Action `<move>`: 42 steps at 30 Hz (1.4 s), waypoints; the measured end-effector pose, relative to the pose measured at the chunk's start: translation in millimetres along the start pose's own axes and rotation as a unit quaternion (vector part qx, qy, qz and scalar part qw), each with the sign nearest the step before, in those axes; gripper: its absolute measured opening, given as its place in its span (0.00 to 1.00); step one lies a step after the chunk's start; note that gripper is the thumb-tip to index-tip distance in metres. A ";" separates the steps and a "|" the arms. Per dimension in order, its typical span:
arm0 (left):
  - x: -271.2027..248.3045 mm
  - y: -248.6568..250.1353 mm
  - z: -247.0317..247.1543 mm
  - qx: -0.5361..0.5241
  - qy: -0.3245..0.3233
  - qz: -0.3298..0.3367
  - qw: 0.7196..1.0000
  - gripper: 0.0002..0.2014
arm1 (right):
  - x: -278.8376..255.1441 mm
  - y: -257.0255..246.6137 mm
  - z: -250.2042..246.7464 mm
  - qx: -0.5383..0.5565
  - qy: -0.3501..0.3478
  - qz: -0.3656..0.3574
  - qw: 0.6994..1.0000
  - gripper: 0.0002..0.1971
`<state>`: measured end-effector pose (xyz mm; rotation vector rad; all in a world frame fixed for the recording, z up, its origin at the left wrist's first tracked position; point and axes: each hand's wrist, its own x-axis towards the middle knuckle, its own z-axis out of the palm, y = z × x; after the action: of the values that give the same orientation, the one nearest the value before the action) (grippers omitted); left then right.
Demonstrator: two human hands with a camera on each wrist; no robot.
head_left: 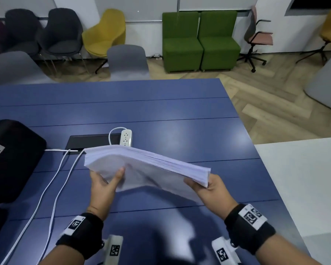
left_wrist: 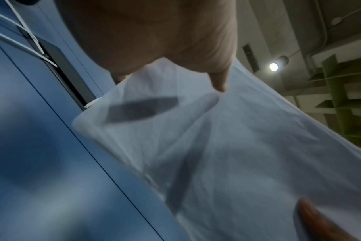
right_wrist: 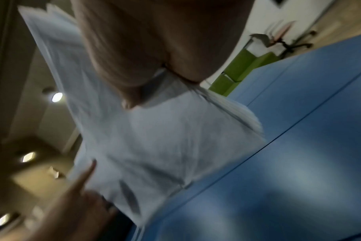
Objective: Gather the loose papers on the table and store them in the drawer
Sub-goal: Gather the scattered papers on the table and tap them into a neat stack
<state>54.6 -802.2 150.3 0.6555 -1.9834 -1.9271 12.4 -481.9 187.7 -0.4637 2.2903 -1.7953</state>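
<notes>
We see a thick stack of papers (head_left: 141, 165) held up in the air above the blue tabletop (head_left: 161, 104), clear of its surface and tilted, with the far left corner higher than the near right one. The left hand (head_left: 105, 185) grips the stack at its near left edge, thumb on top and fingers underneath. The right hand (head_left: 211, 192) grips the near right corner, its fingers curled under the sheets. In the left wrist view the underside of the papers (left_wrist: 237, 146) fills most of the picture, with the left hand (left_wrist: 165, 40) above it and the right hand's fingers dark at the lower right; the picture is blurred. In the right wrist view the right hand (right_wrist: 155, 48) closes on the edge of the papers (right_wrist: 165, 138), also blurred. Just beyond the stack lies a white power strip (head_left: 126, 138), beside a dark cable hatch (head_left: 93, 141) set into the tabletop. White cables (head_left: 54, 180) run from the hatch toward the near left edge. To the left of the stack sits a black bag (head_left: 11, 159) with a white label. Beyond the tabletop stand two green armchairs (head_left: 201, 41), well apart from the stack.
</notes>
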 end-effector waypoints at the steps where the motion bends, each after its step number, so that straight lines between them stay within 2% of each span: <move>1: -0.7 -1.2 1.4 -0.005 0.001 0.013 1.000 0.45 | -0.1 10.8 5.5 -0.025 0.010 -0.027 0.999 0.18; 4: -1.3 -9.2 7.1 -0.017 0.001 -0.015 1.000 0.42 | -3.9 46.9 15.8 -0.093 0.023 -0.025 0.995 0.32; 5: -0.5 -15.2 7.5 -0.023 0.010 -0.038 0.999 0.43 | -6.5 59.1 18.1 -0.105 0.022 -0.008 0.994 0.34; 7: 2.8 -25.1 8.9 -0.048 0.040 -0.083 0.995 0.43 | -13.6 80.2 21.9 -0.115 0.009 0.043 0.992 0.30; 11: 9.0 -26.4 18.8 -0.057 0.072 -0.131 0.987 0.30 | -22.5 100.3 24.3 -0.111 -0.009 0.107 0.988 0.28; 16: 21.4 -20.4 25.9 -0.046 0.058 -0.079 0.994 0.25 | -5.6 90.9 19.6 -0.092 0.052 0.107 0.989 0.16; 19: 29.0 -18.0 23.0 -0.014 0.001 -0.050 0.999 0.30 | 0.9 89.6 9.3 -0.073 0.082 0.095 0.989 0.09; 22: 34.6 -28.0 14.2 0.048 -0.082 -0.046 0.994 0.46 | -0.8 95.8 -0.7 -0.067 0.090 0.099 0.989 0.05; 23: 36.7 -33.5 10.7 0.083 -0.106 -0.051 0.990 0.48 | -1.4 98.3 -2.5 -0.069 0.093 0.103 0.988 0.05; 27: 44.8 -42.6 -1.9 0.169 -0.176 -0.067 0.967 0.48 | -1.0 104.1 -3.7 -0.051 0.099 0.127 0.986 0.05; 29: 49.9 -40.6 -5.4 0.216 -0.221 -0.058 0.949 0.51 | 1.1 106.4 -6.1 -0.031 0.107 0.138 0.984 0.04; 32: 52.1 -32.4 -5.3 0.276 -0.293 -0.056 0.914 0.62 | 3.3 106.0 -9.2 -0.004 0.117 0.141 0.983 0.05; 37: 51.9 -41.1 -10.0 0.360 -0.344 -0.022 0.867 0.77 | 2.9 106.0 -7.4 0.012 0.127 0.140 0.982 0.06; 38: 51.6 -44.2 -11.4 0.381 -0.344 -0.005 0.858 0.76 | 3.0 105.3 -7.8 0.018 0.133 0.142 0.981 0.06; 39: 51.5 -49.2 -12.9 0.399 -0.337 0.020 0.853 0.70 | 3.2 103.9 -8.4 0.022 0.136 0.142 0.980 0.05; 40: 51.0 -52.3 -13.2 0.408 -0.323 0.052 0.852 0.60 | 3.5 103.3 -9.2 0.021 0.136 0.139 0.981 0.05; 42: 51.0 -57.3 -14.9 0.416 -0.256 0.117 0.865 0.35 | 4.2 101.5 -10.9 0.007 0.132 0.129 0.983 0.04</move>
<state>25.3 -841.1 89.1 0.0222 -3.0801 -1.0935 -7.8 -451.6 92.2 0.0797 2.3700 -1.8300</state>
